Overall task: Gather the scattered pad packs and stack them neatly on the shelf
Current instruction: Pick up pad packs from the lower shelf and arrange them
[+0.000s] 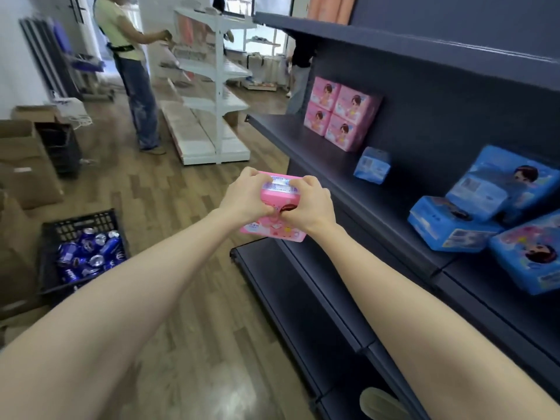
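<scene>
I hold a pink pad pack [274, 230] out in front of me, just off the front edge of the dark shelf [309, 153]. My left hand [247, 195] grips its left side and my right hand [309, 204] grips its right side, fingers curled over the top. On the shelf's far end several pink packs [342, 113] stand stacked two high. A small blue pack [372, 165] stands alone in the middle. Further right, blue packs [472, 213] lie tumbled over one another.
A black crate of blue cans [85, 253] sits on the wooden floor at the left, beside cardboard boxes [27, 168]. A person [133, 74] stands at a white shelf unit [212, 95] ahead. A lower dark shelf [303, 283] juts out below my hands.
</scene>
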`<state>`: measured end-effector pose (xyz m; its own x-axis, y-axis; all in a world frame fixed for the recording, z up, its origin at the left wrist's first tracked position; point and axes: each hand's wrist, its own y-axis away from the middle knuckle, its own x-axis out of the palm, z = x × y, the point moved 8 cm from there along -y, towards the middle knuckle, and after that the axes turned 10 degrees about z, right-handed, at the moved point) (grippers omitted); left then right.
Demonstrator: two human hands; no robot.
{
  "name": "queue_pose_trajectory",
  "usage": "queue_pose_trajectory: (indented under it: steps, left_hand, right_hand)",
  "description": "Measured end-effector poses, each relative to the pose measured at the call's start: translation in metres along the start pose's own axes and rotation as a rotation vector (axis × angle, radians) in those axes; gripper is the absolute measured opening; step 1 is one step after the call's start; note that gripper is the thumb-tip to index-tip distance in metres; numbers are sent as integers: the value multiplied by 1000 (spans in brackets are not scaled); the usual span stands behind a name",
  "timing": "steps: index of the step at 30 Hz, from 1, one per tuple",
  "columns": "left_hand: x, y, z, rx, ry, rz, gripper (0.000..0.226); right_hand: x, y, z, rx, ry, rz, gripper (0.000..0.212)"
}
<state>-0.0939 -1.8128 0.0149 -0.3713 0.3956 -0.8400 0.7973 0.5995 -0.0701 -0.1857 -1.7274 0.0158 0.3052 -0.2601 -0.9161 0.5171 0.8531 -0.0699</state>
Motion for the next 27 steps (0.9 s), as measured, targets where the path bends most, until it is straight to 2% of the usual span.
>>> queue_pose_trajectory:
  steps: [14,27]
  left_hand:
    - [-75,-33,148,-72,-38,-29,66]
    - [-70,-75,196,-104,6,-8,69]
  right_hand:
    - [79,-102,117,-64,-54,41,62]
    - [109,-154,124,-48,-40,97,66]
